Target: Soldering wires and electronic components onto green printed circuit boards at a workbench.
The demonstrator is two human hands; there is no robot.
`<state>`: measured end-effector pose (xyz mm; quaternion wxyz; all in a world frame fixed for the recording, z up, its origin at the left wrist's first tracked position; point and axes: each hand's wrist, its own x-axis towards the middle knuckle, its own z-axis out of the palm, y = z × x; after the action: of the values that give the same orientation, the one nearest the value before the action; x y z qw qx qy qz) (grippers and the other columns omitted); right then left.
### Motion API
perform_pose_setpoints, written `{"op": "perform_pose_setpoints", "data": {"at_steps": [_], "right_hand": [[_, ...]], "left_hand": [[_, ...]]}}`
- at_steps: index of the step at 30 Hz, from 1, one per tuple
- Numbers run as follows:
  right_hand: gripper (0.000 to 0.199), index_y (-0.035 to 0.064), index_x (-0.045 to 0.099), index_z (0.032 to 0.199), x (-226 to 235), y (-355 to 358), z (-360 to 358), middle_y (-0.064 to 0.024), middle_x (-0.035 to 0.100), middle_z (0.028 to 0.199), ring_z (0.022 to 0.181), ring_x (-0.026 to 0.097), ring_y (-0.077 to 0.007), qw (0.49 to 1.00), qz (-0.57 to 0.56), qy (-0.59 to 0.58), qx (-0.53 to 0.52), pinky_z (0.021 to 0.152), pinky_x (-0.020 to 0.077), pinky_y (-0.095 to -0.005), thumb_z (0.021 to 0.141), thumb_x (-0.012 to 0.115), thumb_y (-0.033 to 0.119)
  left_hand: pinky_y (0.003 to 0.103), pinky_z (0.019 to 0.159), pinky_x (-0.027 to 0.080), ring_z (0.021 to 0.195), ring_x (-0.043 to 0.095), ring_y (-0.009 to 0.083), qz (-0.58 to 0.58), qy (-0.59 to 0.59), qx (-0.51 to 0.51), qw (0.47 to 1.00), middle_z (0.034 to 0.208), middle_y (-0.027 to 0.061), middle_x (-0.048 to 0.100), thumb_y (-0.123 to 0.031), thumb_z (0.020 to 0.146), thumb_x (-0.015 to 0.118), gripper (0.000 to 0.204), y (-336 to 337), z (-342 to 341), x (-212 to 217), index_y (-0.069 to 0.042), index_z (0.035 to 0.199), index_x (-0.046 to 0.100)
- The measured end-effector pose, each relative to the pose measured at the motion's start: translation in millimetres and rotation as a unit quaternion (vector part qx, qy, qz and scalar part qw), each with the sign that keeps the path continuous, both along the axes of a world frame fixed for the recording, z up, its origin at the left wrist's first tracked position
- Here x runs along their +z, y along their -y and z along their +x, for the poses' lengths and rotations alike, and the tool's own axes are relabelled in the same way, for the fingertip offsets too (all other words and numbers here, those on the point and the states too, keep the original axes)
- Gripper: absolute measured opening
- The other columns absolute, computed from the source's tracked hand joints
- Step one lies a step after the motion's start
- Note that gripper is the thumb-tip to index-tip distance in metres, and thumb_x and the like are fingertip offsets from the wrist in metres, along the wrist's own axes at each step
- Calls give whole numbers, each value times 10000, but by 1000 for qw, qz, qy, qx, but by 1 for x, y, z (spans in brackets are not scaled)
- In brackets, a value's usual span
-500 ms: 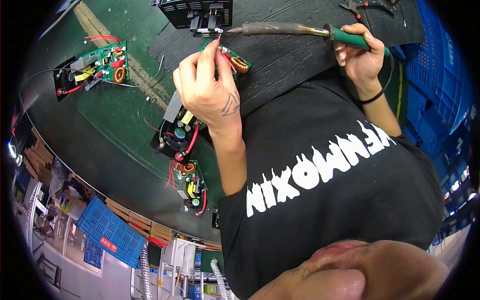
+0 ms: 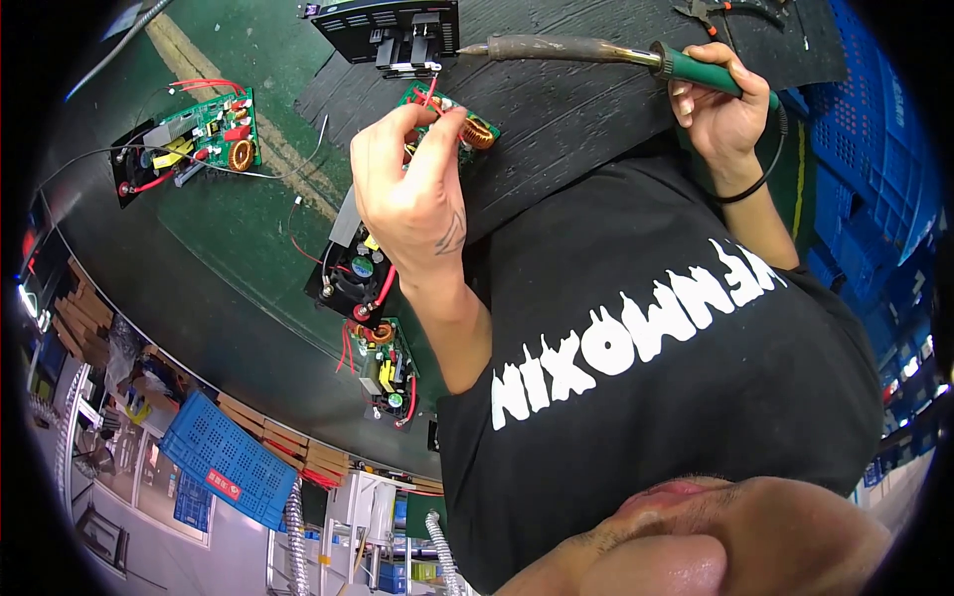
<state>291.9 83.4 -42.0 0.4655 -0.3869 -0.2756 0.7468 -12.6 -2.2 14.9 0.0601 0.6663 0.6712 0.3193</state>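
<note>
My right hand (image 2: 725,114) is closed round the green handle of a soldering iron (image 2: 571,49), which points left. The iron's tip lies just right of a black vented panel (image 2: 343,38) with a black socket (image 2: 422,48) and metal terminals. A thin red wire (image 2: 431,91) runs down from a terminal. My left hand (image 2: 407,184) pinches this wire between thumb and fingertips; the exact grip is partly hidden. Under these fingers is a green circuit board with a copper coil (image 2: 481,134), mostly covered by the hand.
Other circuit boards with red wires lie at the left (image 2: 214,134) and beside my left forearm (image 2: 383,368). A black mat (image 2: 586,119) covers part of the green bench. Orange-handled pliers (image 2: 704,14) lie at the far right. Blue crates (image 2: 874,129) stand at the right.
My left hand has drawn back slightly from the terminals, its fingers lower on the red wire. The soldering iron's tip has shifted a little right and up, away from the terminal.
</note>
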Motion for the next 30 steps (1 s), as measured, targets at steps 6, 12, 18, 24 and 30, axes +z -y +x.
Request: {"op": "perform_pose_setpoints", "data": {"at_steps": [6, 12, 18, 24, 30], "right_hand": [[448, 3, 610, 1040, 1, -1, -2, -188, 631, 787, 535, 546, -205, 1000, 2, -15, 8, 432, 418, -277, 889, 381, 357], [446, 5, 611, 1041, -1, -2, -1, -184, 629, 792, 544, 547, -205, 1000, 10, -22, 9, 428, 414, -275, 897, 369, 351], [443, 9, 611, 1043, 0, -3, -2, -180, 632, 801, 546, 549, -204, 1000, 11, -21, 7, 428, 415, -272, 905, 362, 348], [436, 13, 610, 1037, -1, -4, -1, -179, 633, 818, 547, 552, -203, 1000, 14, -21, 7, 425, 415, -270, 906, 368, 352], [423, 15, 607, 1027, 1, -4, -2, -185, 631, 870, 558, 556, -204, 999, 14, -33, 14, 425, 417, -267, 908, 374, 347]], "left_hand": [[299, 648, 470, 724, 579, 215, 52, 56, 9, 997, 874, 47, 660, 8, 686, 733, 231, -7, 2, -7, -66, 905, 725], [292, 630, 474, 695, 588, 219, 80, 42, 16, 996, 841, 63, 669, 30, 684, 733, 254, -16, 13, -14, -50, 924, 720], [242, 548, 432, 637, 581, 110, 64, 282, 231, 929, 780, 38, 672, -21, 775, 750, 104, -13, 33, -12, -45, 860, 695], [283, 610, 454, 663, 572, 172, 89, 42, 188, 977, 766, 27, 656, -17, 746, 758, 121, -18, 31, -17, -56, 850, 711], [313, 643, 448, 731, 565, 191, 88, 4, 211, 973, 825, 28, 643, -3, 729, 747, 147, -13, 32, -24, -64, 858, 712]]}}
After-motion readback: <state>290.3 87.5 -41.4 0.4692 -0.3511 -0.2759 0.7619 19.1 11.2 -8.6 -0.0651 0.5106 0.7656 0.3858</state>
